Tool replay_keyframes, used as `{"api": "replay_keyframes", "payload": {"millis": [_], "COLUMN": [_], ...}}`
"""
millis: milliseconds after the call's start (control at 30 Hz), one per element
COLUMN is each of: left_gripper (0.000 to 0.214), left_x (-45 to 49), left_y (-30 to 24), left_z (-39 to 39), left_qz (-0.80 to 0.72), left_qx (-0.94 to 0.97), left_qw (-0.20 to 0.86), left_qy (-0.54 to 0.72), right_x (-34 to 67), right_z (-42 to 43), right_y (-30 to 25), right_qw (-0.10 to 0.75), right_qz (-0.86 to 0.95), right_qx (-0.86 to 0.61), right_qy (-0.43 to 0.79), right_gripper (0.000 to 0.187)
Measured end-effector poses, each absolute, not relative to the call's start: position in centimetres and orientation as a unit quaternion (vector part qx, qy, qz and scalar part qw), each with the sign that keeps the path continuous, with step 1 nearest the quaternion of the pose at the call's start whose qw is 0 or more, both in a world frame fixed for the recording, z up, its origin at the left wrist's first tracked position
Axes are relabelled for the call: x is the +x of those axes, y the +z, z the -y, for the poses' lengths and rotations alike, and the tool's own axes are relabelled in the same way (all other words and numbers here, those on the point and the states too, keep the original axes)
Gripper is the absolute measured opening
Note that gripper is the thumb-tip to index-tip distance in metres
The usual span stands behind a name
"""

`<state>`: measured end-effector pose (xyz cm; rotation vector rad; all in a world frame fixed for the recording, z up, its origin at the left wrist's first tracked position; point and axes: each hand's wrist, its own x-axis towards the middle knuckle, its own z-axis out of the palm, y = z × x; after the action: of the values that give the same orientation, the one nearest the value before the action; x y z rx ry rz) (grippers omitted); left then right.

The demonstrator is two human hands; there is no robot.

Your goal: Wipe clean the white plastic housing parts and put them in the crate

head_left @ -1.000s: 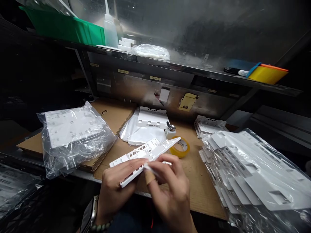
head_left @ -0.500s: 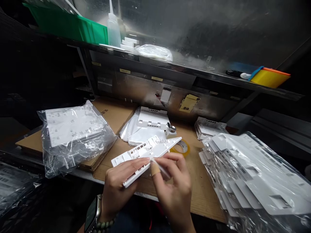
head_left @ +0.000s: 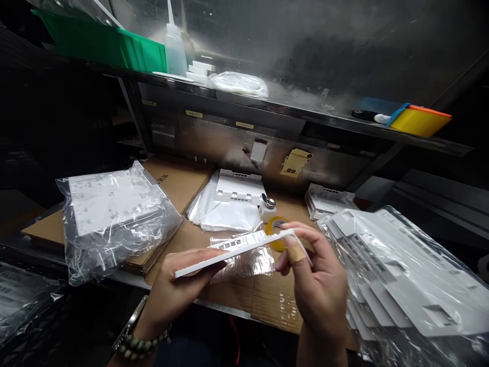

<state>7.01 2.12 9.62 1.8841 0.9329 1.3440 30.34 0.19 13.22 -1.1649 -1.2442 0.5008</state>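
Observation:
My left hand (head_left: 187, 280) is closed around the left end of a white plastic panel (head_left: 237, 251), which has rectangular cut-outs and is tilted so that its long edge faces me. At the panel's right end, my right hand (head_left: 315, 270) pinches a thin white piece (head_left: 304, 248) that looks like a cloth, against the corner. A tan bandage wraps the right thumb. Below the panel, a clear plastic bag (head_left: 244, 267) lies on the cardboard-covered bench. A roll of yellow tape (head_left: 275, 225) lies just behind the right fingers.
Bagged white panels (head_left: 114, 204) sit on flattened cardboard (head_left: 183, 178) at left; a larger bagged stack (head_left: 405, 275) stands at right. Further back are another white panel (head_left: 239, 186), a small metal-topped dispenser (head_left: 268, 204) and more panels (head_left: 328, 200). A metal shelf (head_left: 290, 109) spans above.
The panel has tipped from showing its face to nearly edge-on. My right hand has moved right, from the panel's near middle to its right corner. The clear bag below now shows.

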Motion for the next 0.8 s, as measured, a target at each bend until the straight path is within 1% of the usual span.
{"api": "replay_keyframes", "payload": {"millis": [67, 133, 167, 233, 267, 333, 367, 400, 433, 467, 500, 533, 567, 600, 667, 733, 800], "left_gripper": [0.03, 0.031, 0.029, 0.028, 0.041, 0.091, 0.111, 0.121, 0.121, 0.113, 0.1, 0.084, 0.07, 0.063, 0.062, 0.062, 0.06], "left_x": [6.7, 6.5, 6.4, 6.6, 6.9, 7.5, 7.9, 8.1, 8.4, 8.5, 8.6, 8.6, 8.6, 8.6, 8.7, 9.2, 10.0], "left_y": [9.8, 9.6, 9.4, 9.1, 8.9, 8.7, 8.7, 8.8, 9.0, 9.3, 9.7, 10.1, 10.6, 11.1, 11.9, 12.5, 13.0], "left_z": [-2.4, -2.6, -2.7, -2.9, -3.0, -3.2, -3.4, -3.5, -3.7, -3.9, -4.1, -4.2, -4.4, -4.6, -4.8, -4.9, -4.7], "left_qz": [-0.35, -0.34, -0.341, -0.377, -0.402, -0.41, -0.382, -0.335, -0.285, -0.246, -0.23, -0.236, -0.252, -0.273, -0.3, -0.296, -0.273], "left_qx": [0.726, 0.74, 0.742, 0.703, 0.655, 0.508, 0.425, 0.346, 0.274, 0.207, 0.145, 0.09, 0.046, 0.013, -0.023, -0.029, -0.026], "left_qw": [0.333, 0.354, 0.36, 0.369, 0.379, 0.446, 0.512, 0.593, 0.674, 0.74, 0.785, 0.809, 0.816, 0.811, 0.799, 0.793, 0.793], "left_qy": [0.489, 0.46, 0.452, 0.477, 0.516, 0.612, 0.642, 0.645, 0.624, 0.591, 0.556, 0.531, 0.519, 0.517, 0.521, 0.532, 0.544], "right_x": [29.4, 28.7, 28.4, 28.1, 28.0, 27.7, 27.4, 27.2, 26.9, 26.7, 26.4, 26.3, 26.2, 26.2, 26.2, 25.9, 25.2], "right_z": [0.4, 0.6, 0.5, 0.4, 0.3, 0.4, 0.5, 0.7, 0.9, 1.1, 1.4, 1.7, 2.0, 2.3, 2.8, 3.1, 3.3], "right_y": [13.4, 13.3, 13.2, 12.6, 12.2, 11.2, 10.6, 10.0, 9.5, 8.9, 8.5, 8.2, 8.0, 7.9, 8.1, 8.6, 9.4], "right_qw": [0.583, 0.533, 0.522, 0.545, 0.575, 0.635, 0.655, 0.666, 0.67, 0.669, 0.665, 0.656, 0.645, 0.63, 0.604, 0.588, 0.575], "right_qz": [0.571, 0.591, 0.595, 0.586, 0.572, 0.545, 0.539, 0.54, 0.545, 0.551, 0.557, 0.56, 0.56, 0.559, 0.567, 0.611, 0.671], "right_qx": [-0.477, -0.467, -0.466, -0.466, -0.465, -0.462, -0.461, -0.457, -0.451, -0.445, -0.44, -0.439, -0.443, -0.451, -0.468, -0.466, -0.44], "right_qy": [0.325, 0.385, 0.396, 0.378, 0.355, 0.294, 0.262, 0.238, 0.226, 0.225, 0.234, 0.251, 0.274, 0.297, 0.308, 0.253, 0.163], "right_gripper": [0.018, 0.018, 0.019, 0.018, 0.017, 0.012, 0.011, 0.011, 0.011, 0.011, 0.012, 0.011, 0.011, 0.012, 0.012, 0.012, 0.017]}}
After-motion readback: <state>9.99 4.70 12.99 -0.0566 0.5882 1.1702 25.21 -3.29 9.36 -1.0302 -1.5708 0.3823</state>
